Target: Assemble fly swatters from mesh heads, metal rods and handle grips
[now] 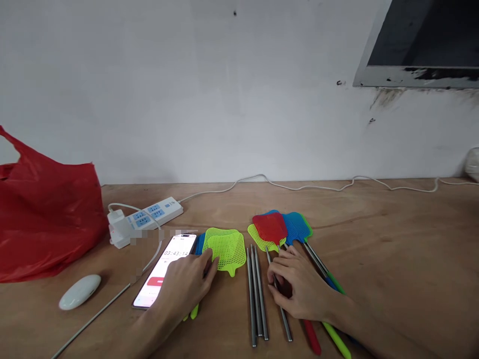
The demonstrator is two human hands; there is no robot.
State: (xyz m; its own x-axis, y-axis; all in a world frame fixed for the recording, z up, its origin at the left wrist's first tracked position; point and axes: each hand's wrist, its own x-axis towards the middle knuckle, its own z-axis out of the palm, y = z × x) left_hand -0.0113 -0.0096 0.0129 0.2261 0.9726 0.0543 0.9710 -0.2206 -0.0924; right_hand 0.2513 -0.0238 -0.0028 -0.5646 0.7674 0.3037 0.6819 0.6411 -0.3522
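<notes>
Three metal rods (257, 299) lie side by side on the desk (404, 279), and to the right of them is a single rod (285, 319) of the same bright metal. The right hand (299, 289) is over that single rod, just right of the three rods, its grip closed on the shaft between thumb and fingertips, the lower end poking out beneath. Left of the three rods, the left hand (190, 276) rests with bent fingers against the near edge of overlapping lime swatter heads (226, 249); I cannot tell whether its grip is shut on anything there. A blue swatter head (200, 244) peeks out behind those. Beyond the three rods and to their right, a red swatter head (269, 227) overlaps a lime mesh (255, 234), with a blue mesh (297, 227) next to it. A red handle (312, 338) and a lime handle (337, 340) show to the right of the three rods, below the right hand. Well left of the three rods are a lit phone (164, 274), partly covered by the left hand, a power strip (164, 212), a white oval object (80, 292) and a red plastic bag (48, 214).
</notes>
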